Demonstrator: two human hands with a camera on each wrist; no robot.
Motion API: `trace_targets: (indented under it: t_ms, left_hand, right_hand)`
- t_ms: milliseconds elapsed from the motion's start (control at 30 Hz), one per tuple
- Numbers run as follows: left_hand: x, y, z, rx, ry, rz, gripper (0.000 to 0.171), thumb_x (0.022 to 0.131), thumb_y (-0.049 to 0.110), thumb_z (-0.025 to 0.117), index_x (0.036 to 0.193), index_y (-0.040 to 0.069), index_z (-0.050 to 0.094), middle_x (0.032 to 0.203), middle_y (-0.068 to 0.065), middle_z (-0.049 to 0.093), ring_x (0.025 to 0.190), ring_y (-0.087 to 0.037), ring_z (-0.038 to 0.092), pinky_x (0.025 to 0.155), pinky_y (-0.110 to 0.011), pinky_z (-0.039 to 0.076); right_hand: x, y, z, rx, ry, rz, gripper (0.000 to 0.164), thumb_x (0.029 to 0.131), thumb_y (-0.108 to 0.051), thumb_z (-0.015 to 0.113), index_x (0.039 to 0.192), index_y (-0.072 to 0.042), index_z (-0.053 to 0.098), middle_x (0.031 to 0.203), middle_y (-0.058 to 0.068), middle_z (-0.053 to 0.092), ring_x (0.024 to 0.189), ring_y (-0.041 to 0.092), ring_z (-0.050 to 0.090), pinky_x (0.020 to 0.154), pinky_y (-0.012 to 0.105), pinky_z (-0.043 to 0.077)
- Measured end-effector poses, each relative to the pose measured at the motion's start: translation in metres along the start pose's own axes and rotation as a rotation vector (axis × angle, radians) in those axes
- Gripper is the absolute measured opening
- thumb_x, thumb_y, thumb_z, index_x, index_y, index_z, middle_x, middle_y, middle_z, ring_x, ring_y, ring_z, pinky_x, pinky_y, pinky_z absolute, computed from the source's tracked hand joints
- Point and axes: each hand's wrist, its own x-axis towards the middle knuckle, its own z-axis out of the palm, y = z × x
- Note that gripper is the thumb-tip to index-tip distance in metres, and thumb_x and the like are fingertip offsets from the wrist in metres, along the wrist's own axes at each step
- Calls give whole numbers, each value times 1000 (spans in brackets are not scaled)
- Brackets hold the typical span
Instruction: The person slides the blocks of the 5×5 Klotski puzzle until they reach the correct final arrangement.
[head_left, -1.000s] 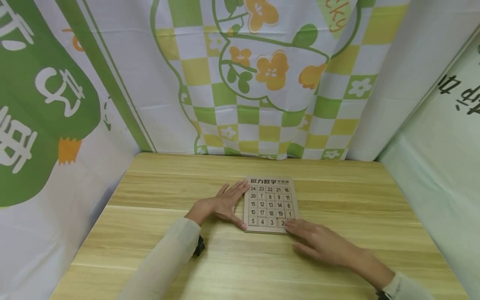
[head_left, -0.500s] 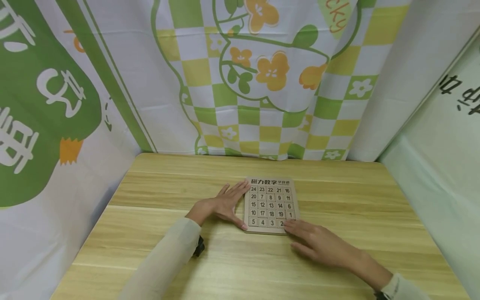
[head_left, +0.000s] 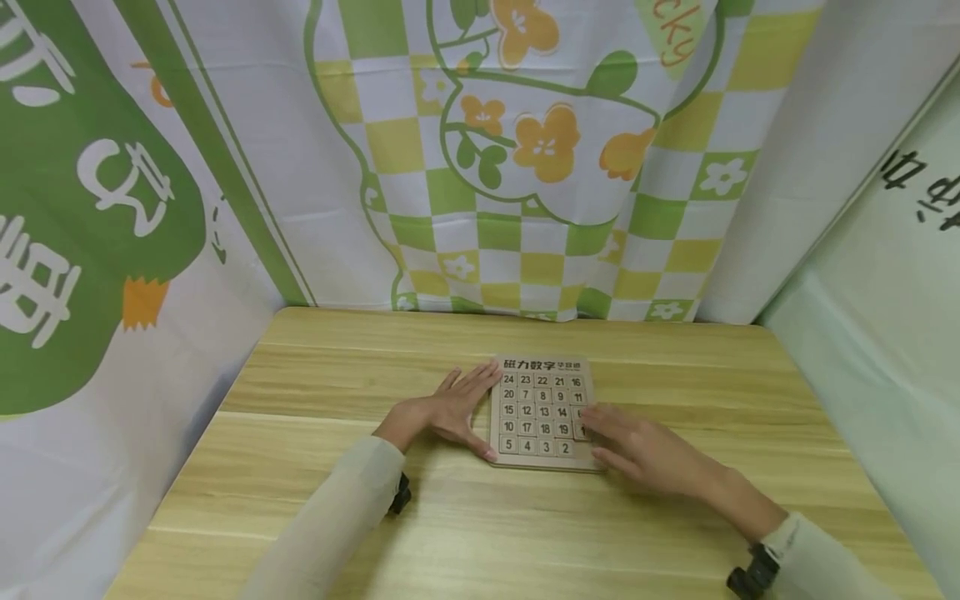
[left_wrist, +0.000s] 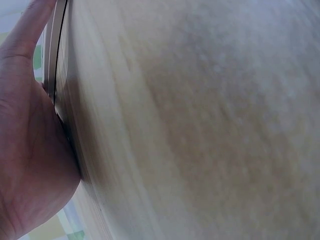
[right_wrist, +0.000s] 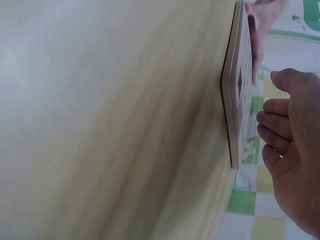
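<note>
A wooden number sliding puzzle (head_left: pixel 546 459) lies flat on the table, with numbered square tiles and dark Chinese lettering along its top. Its bottom row reads 5, 4, 3, 2, and the bottom right slot has no tile. My left hand (head_left: pixel 452 414) braces the left edge, fingers straight at the upper side and thumb at the lower corner. Over the right column, fingertips of my right hand (head_left: pixel 651 450) touch the tiles 6 and 1, partly covering them. In the right wrist view, the right hand (right_wrist: pixel 295 135) is beside the puzzle's thin edge (right_wrist: pixel 231 90), its fingers slightly bent.
The wood-grain table (head_left: pixel 480 533) extends around the puzzle. Behind it hangs a green, yellow and white patterned curtain (head_left: pixel 543 250), with white printed cloth (head_left: pixel 247 250) on the left side and pale cloth (head_left: pixel 870 333) on the right. Dark devices (head_left: pixel 753 572) sit on both wrists.
Tile 2 slid slightly left against tile 3. My right hand then moved up from tile 2 to tiles 6 and 1, uncovering the vacant corner slot. The left hand stays put.
</note>
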Motion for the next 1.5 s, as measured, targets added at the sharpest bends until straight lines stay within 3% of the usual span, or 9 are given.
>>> trace_targets:
  t_ms: [500, 867, 1133, 1500]
  left_hand:
    - [-3, -7, 6, -23, -9, 2, 144, 74, 75, 83, 171, 14, -4, 177, -5, -18, 164, -23, -14, 129, -53, -15]
    - [-3, 0, 3, -4, -14, 4, 141, 78, 69, 83, 170, 11, -7, 177, -6, -17, 164, -26, -11, 130, -54, -12]
    - [-1, -3, 5, -37, 3, 15, 148, 74, 83, 77, 170, 10, -9, 178, -8, -16, 164, -26, -10, 130, -55, -12]
    - [-1, 1, 2, 39, 1, -12, 144, 77, 70, 84, 170, 11, -10, 177, -5, -17, 164, -23, -11, 130, -53, -11]
  right_hand:
    - [28, 33, 5, 31, -48, 80, 57, 105, -27, 68, 150, 5, 54, 156, 27, 51, 143, 48, 50, 117, 63, 41]
    - [37, 37, 8, 43, -63, 104, 59, 106, -28, 66, 153, 4, 51, 159, 27, 47, 146, 47, 47, 120, 62, 38]
    - [36, 41, 11, 44, -55, 93, 59, 106, -28, 65, 153, 5, 50, 159, 27, 48, 146, 47, 47, 120, 63, 38]
    - [30, 31, 10, 40, -63, 102, 57, 106, -30, 66, 151, 3, 54, 157, 25, 51, 144, 46, 50, 119, 61, 40]
